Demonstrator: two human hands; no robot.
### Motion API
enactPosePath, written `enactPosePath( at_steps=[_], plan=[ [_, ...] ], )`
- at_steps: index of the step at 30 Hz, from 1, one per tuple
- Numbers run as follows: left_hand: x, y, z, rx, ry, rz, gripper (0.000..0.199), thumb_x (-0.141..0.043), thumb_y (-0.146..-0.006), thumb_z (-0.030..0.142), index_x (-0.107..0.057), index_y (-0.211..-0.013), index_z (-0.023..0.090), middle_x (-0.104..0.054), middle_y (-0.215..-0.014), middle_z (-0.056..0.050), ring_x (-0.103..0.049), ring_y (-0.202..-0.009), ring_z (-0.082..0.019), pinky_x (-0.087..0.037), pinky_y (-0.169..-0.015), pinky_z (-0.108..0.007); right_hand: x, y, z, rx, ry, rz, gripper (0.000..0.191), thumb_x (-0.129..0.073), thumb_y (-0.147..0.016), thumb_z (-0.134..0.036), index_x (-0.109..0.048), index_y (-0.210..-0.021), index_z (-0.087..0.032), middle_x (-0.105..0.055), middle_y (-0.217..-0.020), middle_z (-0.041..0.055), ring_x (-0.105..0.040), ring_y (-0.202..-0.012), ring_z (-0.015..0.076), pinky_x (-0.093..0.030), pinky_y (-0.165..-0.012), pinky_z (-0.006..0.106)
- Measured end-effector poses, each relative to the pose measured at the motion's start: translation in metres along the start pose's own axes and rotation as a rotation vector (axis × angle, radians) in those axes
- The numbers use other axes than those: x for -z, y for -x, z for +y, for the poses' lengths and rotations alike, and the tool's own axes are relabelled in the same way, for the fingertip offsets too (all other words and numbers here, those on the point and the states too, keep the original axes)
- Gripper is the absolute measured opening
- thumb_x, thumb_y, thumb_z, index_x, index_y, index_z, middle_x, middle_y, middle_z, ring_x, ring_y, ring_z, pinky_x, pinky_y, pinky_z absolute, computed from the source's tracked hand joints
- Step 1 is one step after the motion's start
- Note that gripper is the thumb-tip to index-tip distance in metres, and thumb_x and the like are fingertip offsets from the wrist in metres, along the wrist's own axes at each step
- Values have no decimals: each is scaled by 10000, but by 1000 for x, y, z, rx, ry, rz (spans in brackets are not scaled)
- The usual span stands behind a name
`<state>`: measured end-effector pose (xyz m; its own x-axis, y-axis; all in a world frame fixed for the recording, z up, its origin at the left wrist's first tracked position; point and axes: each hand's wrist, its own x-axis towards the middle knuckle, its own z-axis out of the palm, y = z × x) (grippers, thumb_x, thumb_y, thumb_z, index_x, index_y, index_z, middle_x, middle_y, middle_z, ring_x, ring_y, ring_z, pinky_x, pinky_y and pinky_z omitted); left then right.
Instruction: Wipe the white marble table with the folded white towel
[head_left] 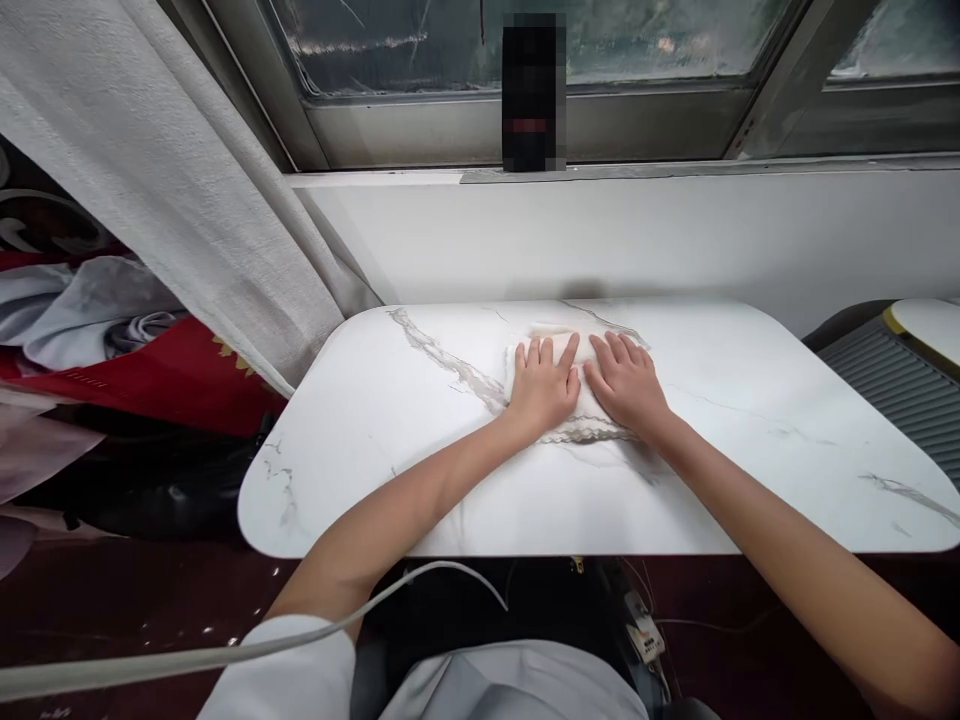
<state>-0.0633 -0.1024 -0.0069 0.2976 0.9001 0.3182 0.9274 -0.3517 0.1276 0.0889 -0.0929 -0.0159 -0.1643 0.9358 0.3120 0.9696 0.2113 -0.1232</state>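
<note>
Well, the folded cloth (pixel 589 428) lies under both hands (pixel 543 388) (pixel 630 385).

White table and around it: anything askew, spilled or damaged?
A pale cable loops loosely across the left sleeve; it could snag. No spill or damage shows on the white table; its grey streaks look like marble patterning. The dark object by the window is pixelated: can't judge.

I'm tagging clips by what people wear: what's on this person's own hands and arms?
Both the left hand and right hand are bare, with no gloves, rings or watch visible. A short, plain white sleeve covers the left upper arm; the right one is out of view. A pale cable crosses in front of the left arm.
</note>
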Motion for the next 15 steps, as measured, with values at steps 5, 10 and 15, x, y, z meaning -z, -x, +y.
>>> enactPosePath(
  at_steps=[5,10,15],
  plan=[
    [18,40,8,-54,-28,-55,501,-346,-1029,334,-475,-1483,167,-501,-1490,-194,-423,-1422,-358,-295,-1192,-553,13,46,-19,-27,26,14,584,-233,-1008,-390,-482,-1467,-129,-468,-1523,181,-386,-1443,333,-332,-1153,553],
    [36,86,12,-90,-74,-72,505,-356,-1019,341,-485,-1469,153,-486,-1505,-212,-408,-1430,-394,-309,-1179,-588,29,87,-41,-1,19,-50,619,-209,-1017,-403,-451,-1500,-101,-417,-1557,194,-334,-1476,345,-303,-1178,563],
    [51,125,4,-128,-89,-67,511,-335,-1025,328,-484,-1470,128,-467,-1520,-219,-359,-1458,-405,-294,-1188,-616,37,117,-66,55,-7,-58,628,-215,-1023,-400,-446,-1509,-76,-387,-1569,212,-294,-1494,356,-268,-1197,572]
  ],
)
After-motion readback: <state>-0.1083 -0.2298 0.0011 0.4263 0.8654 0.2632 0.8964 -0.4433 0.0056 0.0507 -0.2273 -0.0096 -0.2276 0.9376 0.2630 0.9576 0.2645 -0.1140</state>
